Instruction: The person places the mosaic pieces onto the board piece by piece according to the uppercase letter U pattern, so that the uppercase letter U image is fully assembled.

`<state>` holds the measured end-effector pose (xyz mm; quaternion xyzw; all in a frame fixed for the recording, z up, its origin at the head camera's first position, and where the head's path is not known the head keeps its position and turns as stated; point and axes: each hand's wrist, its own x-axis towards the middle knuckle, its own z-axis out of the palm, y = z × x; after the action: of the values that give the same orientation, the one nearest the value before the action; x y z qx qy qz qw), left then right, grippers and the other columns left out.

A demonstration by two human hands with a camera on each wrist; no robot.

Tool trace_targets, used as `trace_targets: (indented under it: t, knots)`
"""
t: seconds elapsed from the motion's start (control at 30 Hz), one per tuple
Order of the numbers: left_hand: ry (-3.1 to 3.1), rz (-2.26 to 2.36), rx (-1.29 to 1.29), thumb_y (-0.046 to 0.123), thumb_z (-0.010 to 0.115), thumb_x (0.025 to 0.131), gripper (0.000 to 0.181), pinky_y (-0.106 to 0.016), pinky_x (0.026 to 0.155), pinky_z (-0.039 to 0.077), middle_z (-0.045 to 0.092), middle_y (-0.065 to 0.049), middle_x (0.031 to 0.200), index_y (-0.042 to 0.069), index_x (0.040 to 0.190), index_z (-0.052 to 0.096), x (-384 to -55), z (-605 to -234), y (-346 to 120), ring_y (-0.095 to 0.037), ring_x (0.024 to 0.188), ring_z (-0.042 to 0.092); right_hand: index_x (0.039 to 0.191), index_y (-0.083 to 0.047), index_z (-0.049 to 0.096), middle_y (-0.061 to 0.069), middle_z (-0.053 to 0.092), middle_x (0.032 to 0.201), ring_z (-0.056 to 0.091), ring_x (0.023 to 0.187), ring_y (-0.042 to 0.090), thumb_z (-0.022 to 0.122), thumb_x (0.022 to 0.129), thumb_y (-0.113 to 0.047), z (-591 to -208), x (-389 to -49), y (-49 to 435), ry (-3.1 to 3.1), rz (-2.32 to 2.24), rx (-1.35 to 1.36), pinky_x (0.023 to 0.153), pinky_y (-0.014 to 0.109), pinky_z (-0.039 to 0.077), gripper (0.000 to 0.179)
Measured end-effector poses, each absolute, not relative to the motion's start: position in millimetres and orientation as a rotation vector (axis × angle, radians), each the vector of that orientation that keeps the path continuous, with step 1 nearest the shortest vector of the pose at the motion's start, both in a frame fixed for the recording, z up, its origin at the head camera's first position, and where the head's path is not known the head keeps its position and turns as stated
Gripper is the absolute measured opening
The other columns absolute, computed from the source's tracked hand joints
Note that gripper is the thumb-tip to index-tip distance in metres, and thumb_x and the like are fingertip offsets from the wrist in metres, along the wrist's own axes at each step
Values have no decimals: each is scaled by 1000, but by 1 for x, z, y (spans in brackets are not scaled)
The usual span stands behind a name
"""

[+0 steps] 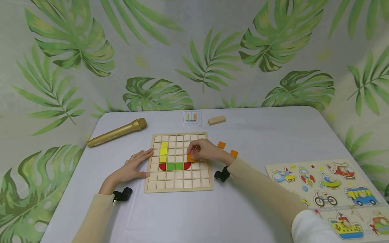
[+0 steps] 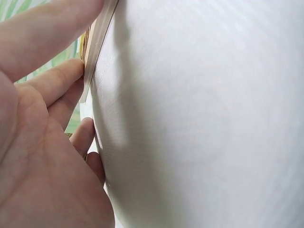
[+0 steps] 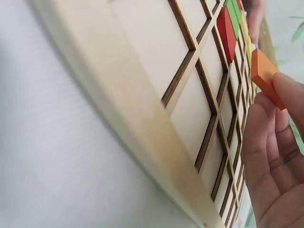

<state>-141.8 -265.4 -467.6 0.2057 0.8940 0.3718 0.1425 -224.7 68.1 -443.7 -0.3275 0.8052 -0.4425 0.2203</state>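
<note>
A wooden grid board point(image 1: 179, 187) lies on the table in the head view. In its cells sit a column of yellow squares point(image 1: 163, 151), two green squares point(image 1: 174, 166) and two red rounded pieces point(image 1: 162, 166), one at each end of the green row. My right hand point(image 1: 203, 150) pinches an orange square tile point(image 3: 265, 76) between thumb and fingers, just above the right red piece point(image 3: 226, 35); the right wrist view shows the tile tilted over the grid. My left hand point(image 1: 133, 167) rests at the board's left edge, fingers extended and touching it.
Two orange tiles point(image 1: 221, 145) lie right of the board. Behind it are a pattern card point(image 1: 192, 118) and a small wooden block point(image 1: 216, 120). A gold microphone point(image 1: 117, 132) lies at the left, and a vehicle picture puzzle point(image 1: 310, 209) at the right.
</note>
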Motion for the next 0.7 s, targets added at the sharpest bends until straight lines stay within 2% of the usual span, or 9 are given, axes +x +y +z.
trace_targets:
  t: [0.7]
  knots:
    - [2586, 1076, 604, 30, 72, 85, 83, -69, 97, 6, 19, -13, 157, 4, 150, 28, -143, -472, -267, -43, 141, 4, 85, -9, 65, -2, 54, 74, 48, 72, 12, 68, 80, 2, -446, -220, 42, 2510, -884, -1024, 67, 25, 39, 12]
